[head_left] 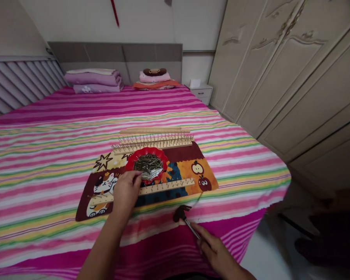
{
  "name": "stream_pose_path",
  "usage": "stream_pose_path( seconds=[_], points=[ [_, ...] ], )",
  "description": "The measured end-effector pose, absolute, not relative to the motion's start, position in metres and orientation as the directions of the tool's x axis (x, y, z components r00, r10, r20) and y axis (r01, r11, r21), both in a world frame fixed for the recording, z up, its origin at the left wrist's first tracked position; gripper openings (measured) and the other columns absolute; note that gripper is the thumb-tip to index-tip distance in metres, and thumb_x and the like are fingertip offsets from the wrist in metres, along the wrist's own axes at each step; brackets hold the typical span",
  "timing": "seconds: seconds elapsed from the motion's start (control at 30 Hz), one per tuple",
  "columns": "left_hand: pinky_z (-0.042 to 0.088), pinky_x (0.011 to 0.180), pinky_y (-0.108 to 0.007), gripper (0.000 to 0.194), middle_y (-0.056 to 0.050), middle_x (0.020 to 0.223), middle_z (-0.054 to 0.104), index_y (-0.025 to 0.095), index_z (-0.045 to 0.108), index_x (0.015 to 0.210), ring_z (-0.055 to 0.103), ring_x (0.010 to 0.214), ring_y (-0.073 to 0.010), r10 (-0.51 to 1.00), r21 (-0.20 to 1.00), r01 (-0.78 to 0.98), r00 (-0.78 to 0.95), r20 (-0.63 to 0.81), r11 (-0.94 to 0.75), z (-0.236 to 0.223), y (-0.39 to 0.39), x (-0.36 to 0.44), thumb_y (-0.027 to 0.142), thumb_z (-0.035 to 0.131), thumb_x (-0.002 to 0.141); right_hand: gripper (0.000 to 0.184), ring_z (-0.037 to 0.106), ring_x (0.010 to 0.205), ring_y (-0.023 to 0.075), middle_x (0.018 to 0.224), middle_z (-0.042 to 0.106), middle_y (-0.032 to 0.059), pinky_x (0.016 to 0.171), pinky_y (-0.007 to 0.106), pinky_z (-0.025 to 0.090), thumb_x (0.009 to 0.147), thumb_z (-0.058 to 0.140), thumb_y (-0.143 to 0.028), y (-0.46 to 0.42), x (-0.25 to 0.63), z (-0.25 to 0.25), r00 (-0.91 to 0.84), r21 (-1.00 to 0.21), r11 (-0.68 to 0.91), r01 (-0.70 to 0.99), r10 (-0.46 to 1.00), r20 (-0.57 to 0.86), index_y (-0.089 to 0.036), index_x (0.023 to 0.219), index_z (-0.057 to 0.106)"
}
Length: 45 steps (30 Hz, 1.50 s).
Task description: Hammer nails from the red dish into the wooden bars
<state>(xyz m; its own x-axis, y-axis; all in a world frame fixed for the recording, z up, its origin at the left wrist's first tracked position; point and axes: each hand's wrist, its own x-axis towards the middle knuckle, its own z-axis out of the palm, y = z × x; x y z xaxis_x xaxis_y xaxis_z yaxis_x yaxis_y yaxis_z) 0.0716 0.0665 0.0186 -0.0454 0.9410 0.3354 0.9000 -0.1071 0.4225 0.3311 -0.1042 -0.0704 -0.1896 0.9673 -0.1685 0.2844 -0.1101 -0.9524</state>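
My left hand (126,190) reaches to the near left rim of a red scalloped bowl (164,156) filled with loose metal nails (148,161). Its thumb and fingers are pinched together; what lies between them is too small to make out. A wooden strip (163,186) with a row of upright nails runs across behind and beside this hand. In my right hand (211,249), low at the right, is the handle of a claw hammer (182,214), its head over the striped bedspread. Behind the bowl lie more wooden strips (175,142) set with upright nails.
Bowl and strips rest on a patterned mat (186,155) on a bed with a striped bedspread (46,155). Another wooden strip (154,130) lies farther back. Folded bedding (94,79) sits by the headboard (105,52). A wardrobe (265,58) stands along the right.
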Motion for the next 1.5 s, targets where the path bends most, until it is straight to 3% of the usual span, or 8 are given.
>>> stream_pose_path(
  seconds=[0.1,0.27,0.43,0.73,0.9,1.1,1.27,1.5],
  points=[
    [0.045,0.081,-0.032,0.024,-0.007,0.095,0.072,0.022,0.071,0.087,0.063,0.091,-0.0226,0.995,0.225,0.97,0.077,0.059,-0.088,0.027,0.095,0.077,0.021,0.049,0.077,0.048,0.068,0.091,0.024,0.107,0.072,0.0112,0.083,0.037,0.053,0.091,0.043,-0.029,-0.105,0.331,-0.081,-0.168,-0.954,-0.156,0.256,0.965,-0.203,-0.015,0.137,0.048],
    [0.046,0.079,-0.038,0.027,-0.012,0.101,0.071,0.024,0.073,0.088,0.063,0.097,-0.0298,0.968,0.018,0.998,0.068,-0.242,-0.066,0.031,0.119,0.093,0.02,0.05,0.073,0.048,0.055,0.12,0.0251,0.133,0.058,0.0137,0.099,0.036,0.043,0.09,0.045,-0.028,-0.104,0.331,-0.08,-0.172,-0.957,-0.125,0.263,0.97,-0.174,-0.012,0.135,0.051],
    [0.047,0.074,-0.037,0.026,-0.018,0.097,0.07,0.017,0.072,0.085,0.065,0.093,-0.0312,0.958,-0.036,0.995,0.082,-0.274,-0.096,0.034,0.123,0.097,0.018,0.049,0.073,0.05,0.047,0.127,0.0255,0.137,0.053,0.015,0.103,0.038,0.04,0.09,0.043,-0.028,-0.103,0.33,-0.077,-0.17,-0.953,-0.152,0.261,0.965,-0.2,-0.009,0.136,0.048],
    [0.043,0.073,-0.028,0.021,-0.012,0.094,0.07,0.017,0.066,0.079,0.063,0.085,-0.021,0.951,-0.002,0.976,0.212,-0.226,-0.218,0.038,0.121,0.078,0.018,0.045,0.076,0.051,0.048,0.127,0.0239,0.137,0.053,0.0155,0.106,0.037,0.035,0.09,0.045,-0.03,-0.102,0.33,-0.075,-0.153,-0.95,-0.16,0.27,0.967,-0.206,-0.009,0.136,0.049],
    [0.04,0.061,-0.024,0.016,0.0,0.067,0.064,0.021,0.06,0.07,0.057,0.065,-0.0144,0.981,0.386,0.913,0.176,-0.083,-0.131,0.042,0.112,0.054,0.03,0.049,0.075,0.051,0.055,0.119,0.0251,0.133,0.058,0.0133,0.1,0.037,0.041,0.089,0.046,-0.035,-0.102,0.329,-0.074,-0.156,-0.952,-0.168,0.256,0.965,-0.212,-0.014,0.135,0.05],
    [0.04,0.053,-0.022,0.032,0.003,0.059,0.06,0.018,0.062,0.072,0.052,0.055,-0.011,0.994,0.928,0.362,0.014,-0.104,0.092,0.046,0.078,0.041,0.045,0.069,0.056,0.049,0.064,0.089,0.0236,0.099,0.071,0.0075,0.08,0.034,0.051,0.088,0.048,-0.039,-0.105,0.329,-0.084,-0.121,-0.96,-0.157,0.23,0.975,-0.188,-0.022,0.134,0.052],
    [0.047,0.059,-0.024,0.046,0.0,0.063,0.065,0.016,0.065,0.073,0.057,0.058,-0.0113,0.963,0.969,0.026,-0.123,-0.24,0.245,0.031,0.048,0.045,0.043,0.081,0.041,0.054,0.047,0.052,0.0152,0.063,0.054,-0.0013,0.053,0.027,0.044,0.089,0.041,-0.037,-0.108,0.327,-0.086,-0.146,-0.955,-0.2,0.218,0.961,-0.235,-0.015,0.138,0.044],
    [0.046,0.058,-0.022,0.039,0.0,0.063,0.066,0.016,0.067,0.071,0.058,0.06,-0.0111,0.958,0.977,0.084,-0.233,-0.17,0.194,-0.014,0.036,0.059,0.045,0.076,0.046,0.052,0.041,0.05,0.0149,0.057,0.044,-0.0041,0.049,0.026,0.04,0.088,0.041,-0.035,-0.108,0.326,-0.085,-0.134,-0.953,-0.194,0.232,0.964,-0.229,-0.016,0.136,0.046]
  ],
)
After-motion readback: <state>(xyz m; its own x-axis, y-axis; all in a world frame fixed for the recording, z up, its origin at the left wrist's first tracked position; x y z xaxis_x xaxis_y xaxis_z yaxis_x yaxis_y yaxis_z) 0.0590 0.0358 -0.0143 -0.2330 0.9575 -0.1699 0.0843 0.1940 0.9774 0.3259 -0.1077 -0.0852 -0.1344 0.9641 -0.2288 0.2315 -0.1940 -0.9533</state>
